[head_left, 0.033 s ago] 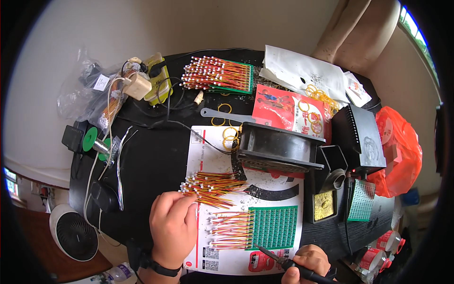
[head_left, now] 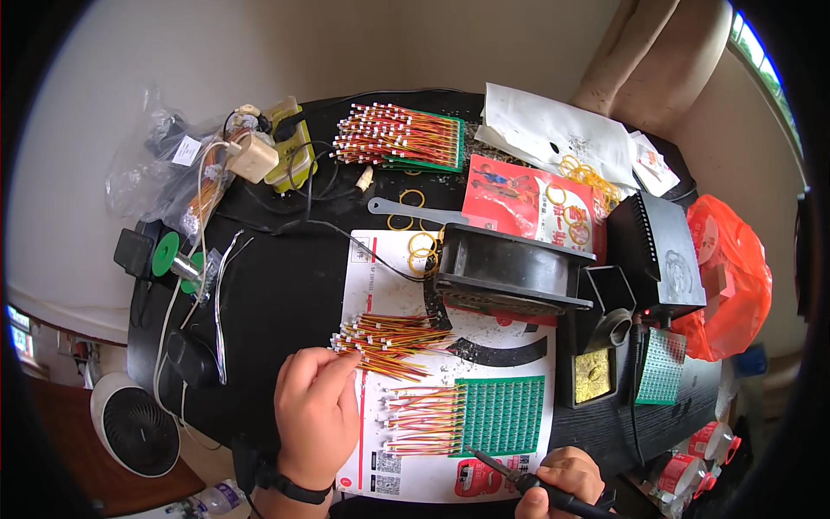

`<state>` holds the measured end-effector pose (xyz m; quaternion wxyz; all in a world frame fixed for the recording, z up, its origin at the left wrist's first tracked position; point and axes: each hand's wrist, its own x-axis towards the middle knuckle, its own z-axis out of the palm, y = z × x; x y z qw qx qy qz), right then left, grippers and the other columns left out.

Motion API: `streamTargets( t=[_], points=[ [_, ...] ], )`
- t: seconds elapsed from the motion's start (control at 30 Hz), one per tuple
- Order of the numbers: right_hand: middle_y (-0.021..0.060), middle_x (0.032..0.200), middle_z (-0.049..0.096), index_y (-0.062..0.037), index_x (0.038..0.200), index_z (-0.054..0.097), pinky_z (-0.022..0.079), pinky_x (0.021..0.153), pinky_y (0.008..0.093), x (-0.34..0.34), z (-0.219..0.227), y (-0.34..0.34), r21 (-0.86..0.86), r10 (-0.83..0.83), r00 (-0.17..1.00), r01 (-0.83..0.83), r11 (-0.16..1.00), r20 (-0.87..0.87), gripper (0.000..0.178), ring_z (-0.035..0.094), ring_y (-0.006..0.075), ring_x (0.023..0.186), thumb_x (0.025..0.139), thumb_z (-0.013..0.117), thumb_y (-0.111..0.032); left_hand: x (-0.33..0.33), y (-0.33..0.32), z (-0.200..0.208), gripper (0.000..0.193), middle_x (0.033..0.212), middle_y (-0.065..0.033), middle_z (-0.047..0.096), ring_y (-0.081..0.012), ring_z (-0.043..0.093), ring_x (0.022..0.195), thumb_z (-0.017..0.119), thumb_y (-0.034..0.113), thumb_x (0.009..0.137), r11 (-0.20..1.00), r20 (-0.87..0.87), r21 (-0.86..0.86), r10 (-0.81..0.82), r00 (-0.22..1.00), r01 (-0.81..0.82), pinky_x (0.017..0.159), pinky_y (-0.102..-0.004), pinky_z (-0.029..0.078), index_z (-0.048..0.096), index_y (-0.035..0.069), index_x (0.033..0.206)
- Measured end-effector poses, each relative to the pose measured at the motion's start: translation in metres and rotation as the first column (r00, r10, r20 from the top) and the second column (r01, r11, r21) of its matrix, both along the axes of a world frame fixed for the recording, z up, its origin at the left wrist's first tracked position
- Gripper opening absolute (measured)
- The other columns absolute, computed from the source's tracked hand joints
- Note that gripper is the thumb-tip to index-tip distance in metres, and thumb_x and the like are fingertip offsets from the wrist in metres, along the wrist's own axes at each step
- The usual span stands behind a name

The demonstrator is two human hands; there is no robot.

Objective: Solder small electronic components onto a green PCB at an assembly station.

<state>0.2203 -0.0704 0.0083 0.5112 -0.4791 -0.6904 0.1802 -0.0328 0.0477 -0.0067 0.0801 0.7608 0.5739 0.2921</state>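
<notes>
My left hand [head_left: 318, 413] is closed in a pinch at the white-plug end of a loose pile of red, yellow and dark connector wires [head_left: 396, 339]. A wire seems to be between its fingertips, which partly hide it. My right hand [head_left: 566, 480] grips a soldering iron [head_left: 558, 495]. The iron's tip rests at the lower left corner of a green circuit board panel [head_left: 503, 415]. A row of connector wires [head_left: 424, 419] runs out leftward from the board's left edge, white plugs outward. Both board and pile lie on a printed white sheet [head_left: 373, 303].
A black fan [head_left: 514, 270] stands behind the board. To its right are an iron holder with yellow sponge [head_left: 593, 377], a black soldering station [head_left: 659, 255] and a red bag [head_left: 735, 277]. Wired boards [head_left: 402, 137] are stacked at the back. A solder spool [head_left: 180, 263] and cords lie left.
</notes>
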Motion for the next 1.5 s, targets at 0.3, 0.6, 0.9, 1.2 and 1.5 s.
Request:
streamTargets(
  t=[0.3, 0.6, 0.9, 1.2, 1.5],
  points=[
    [0.0141, 0.068, 0.054, 0.0039, 0.092, 0.055, 0.045, 0.049, 0.0395, 0.002, 0.002, -0.004, -0.012, -0.008, 1.0, 0.009, 1.0, 0.009, 0.013, 0.054, 0.0291, 0.053, 0.089, 0.066, -0.003, -0.002, 0.0, -0.004, 0.016, 0.096, -0.0087, 0.065, -0.0304, 0.062, 0.09, 0.072, -0.006, 0.078, 1.0, -0.028, 0.022, -0.003, 1.0, 0.003, 0.08, -0.0407, 0.052, 0.073, 0.001, 0.092],
    [0.0142, 0.068, 0.055, 0.0039, 0.094, 0.056, 0.046, 0.05, 0.0396, 0.002, 0.001, -0.003, -0.017, -0.031, 1.0, 0.031, 0.999, 0.003, 0.014, 0.054, 0.0295, 0.054, 0.089, 0.066, -0.003, -0.007, -0.011, 0.0, 0.017, 0.089, -0.0147, 0.073, -0.0202, 0.069, 0.072, 0.075, -0.009, 0.082, 0.998, 0.361, -0.051, -0.014, 0.933, 0.035, 0.062, -0.0273, 0.054, 0.072, -0.001, 0.097],
    [0.0143, 0.067, 0.054, 0.0036, 0.093, 0.055, 0.046, 0.049, 0.0395, 0.0, 0.002, -0.003, -0.011, -0.036, 0.999, 0.036, 0.999, 0.004, 0.013, 0.053, 0.0291, 0.053, 0.09, 0.065, -0.004, -0.002, -0.018, -0.002, 0.02, 0.088, -0.015, 0.074, -0.019, 0.072, 0.075, 0.079, -0.009, 0.08, 0.974, 0.529, -0.225, 0.149, 0.835, -0.031, 0.069, -0.0275, 0.057, 0.075, -0.004, 0.099],
    [0.0142, 0.08, 0.055, -0.0012, 0.117, 0.059, 0.043, 0.046, 0.0378, 0.005, -0.016, -0.009, 0.129, 0.007, 0.991, -0.025, 0.991, 0.137, 0.024, 0.05, 0.0246, 0.054, 0.093, 0.056, 0.004, -0.005, -0.006, 0.001, 0.024, 0.084, -0.0115, 0.072, -0.0231, 0.07, 0.082, 0.078, -0.01, 0.073, 0.996, 0.274, -0.046, 0.092, 0.957, -0.083, 0.067, -0.0317, 0.054, 0.077, 0.0, 0.094],
    [0.0141, 0.073, 0.053, 0.0069, 0.103, 0.056, 0.044, 0.048, 0.0383, 0.005, -0.006, -0.004, 0.068, 0.025, 0.999, -0.028, 0.997, 0.043, 0.013, 0.051, 0.0261, 0.053, 0.092, 0.06, 0.002, -0.009, -0.02, -0.001, 0.016, 0.085, -0.0123, 0.071, -0.0179, 0.07, 0.074, 0.079, -0.013, 0.074, 0.977, 0.614, -0.171, 0.005, 0.789, 0.127, 0.066, -0.0273, 0.055, 0.075, -0.003, 0.085]
  ],
)
